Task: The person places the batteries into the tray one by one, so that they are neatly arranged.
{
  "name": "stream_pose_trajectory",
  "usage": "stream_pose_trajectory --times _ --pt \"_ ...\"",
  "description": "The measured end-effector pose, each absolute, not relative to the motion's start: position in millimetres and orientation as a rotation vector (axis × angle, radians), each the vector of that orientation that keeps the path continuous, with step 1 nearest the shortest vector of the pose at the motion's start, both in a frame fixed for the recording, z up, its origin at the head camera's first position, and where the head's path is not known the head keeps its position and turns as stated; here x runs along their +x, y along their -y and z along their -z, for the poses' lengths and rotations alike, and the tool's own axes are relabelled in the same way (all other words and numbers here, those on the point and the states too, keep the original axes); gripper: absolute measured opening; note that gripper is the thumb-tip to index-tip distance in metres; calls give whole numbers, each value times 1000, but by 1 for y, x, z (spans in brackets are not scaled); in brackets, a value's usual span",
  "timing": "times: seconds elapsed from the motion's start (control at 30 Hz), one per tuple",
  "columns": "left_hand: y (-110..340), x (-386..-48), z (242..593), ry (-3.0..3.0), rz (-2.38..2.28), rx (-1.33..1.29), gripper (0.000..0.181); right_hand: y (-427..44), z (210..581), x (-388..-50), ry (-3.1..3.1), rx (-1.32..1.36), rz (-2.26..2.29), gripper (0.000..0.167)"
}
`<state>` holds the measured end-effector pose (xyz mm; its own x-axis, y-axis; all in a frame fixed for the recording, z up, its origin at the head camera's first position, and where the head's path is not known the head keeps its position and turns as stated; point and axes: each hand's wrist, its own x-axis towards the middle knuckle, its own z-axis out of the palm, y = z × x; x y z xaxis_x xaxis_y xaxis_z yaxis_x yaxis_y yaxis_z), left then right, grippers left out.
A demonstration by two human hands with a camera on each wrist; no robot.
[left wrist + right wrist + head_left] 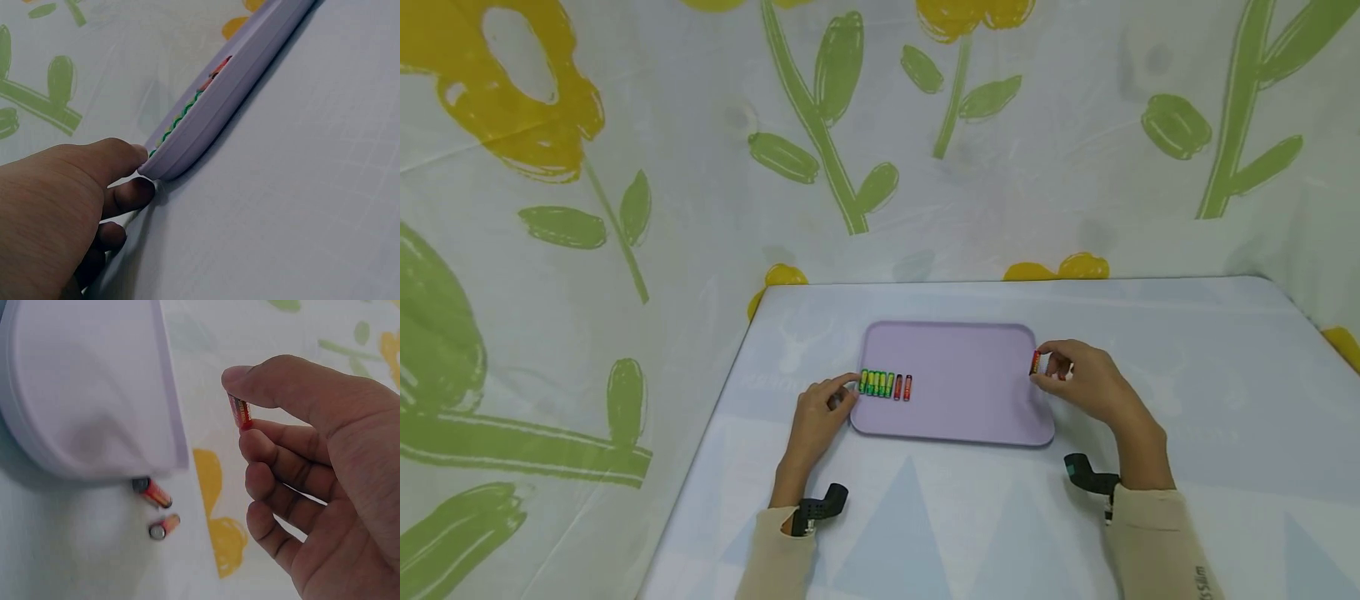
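Observation:
A lilac tray [970, 383] lies on the table with a row of upright-looking batteries near its left side. Several are green and yellow [880, 384]; two red batteries [907, 388] finish the row on the right. My left hand [822, 414] grips the tray's left rim, one fingertip at the top and another just below it in the left wrist view. Between thumb and index finger, my right hand [1088, 379] pinches a red battery [240, 411] by the tray's right edge. Two more red batteries [153, 492] lie on the table beside the tray; in the head view they are hidden.
The white table [1000, 517] has pale blue triangles and a rounded far corner. Behind it hangs a cloth [1037, 183] printed with yellow flowers and green leaves. Black wrist devices [1090, 477] sit on both forearms above beige sleeves.

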<state>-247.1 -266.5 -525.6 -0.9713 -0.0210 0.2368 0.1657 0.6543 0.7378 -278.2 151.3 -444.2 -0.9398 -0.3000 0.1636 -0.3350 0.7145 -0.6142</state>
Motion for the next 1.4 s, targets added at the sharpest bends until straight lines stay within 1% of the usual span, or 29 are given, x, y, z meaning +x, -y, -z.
stream_pose_trajectory --times 0.17,0.43,1.03,1.4 --pt "266 -247 524 2648 1215 -115 27 -136 443 -278 2846 584 -1075 36" --pt "265 -246 523 2653 1218 -104 26 -116 443 -279 2854 648 -1082 30" --pt "263 -243 521 2651 1225 -100 28 -75 445 -287 2829 799 -1062 33" --pt "264 -246 524 2638 1194 -129 28 -46 454 -288 2874 863 -1115 34"
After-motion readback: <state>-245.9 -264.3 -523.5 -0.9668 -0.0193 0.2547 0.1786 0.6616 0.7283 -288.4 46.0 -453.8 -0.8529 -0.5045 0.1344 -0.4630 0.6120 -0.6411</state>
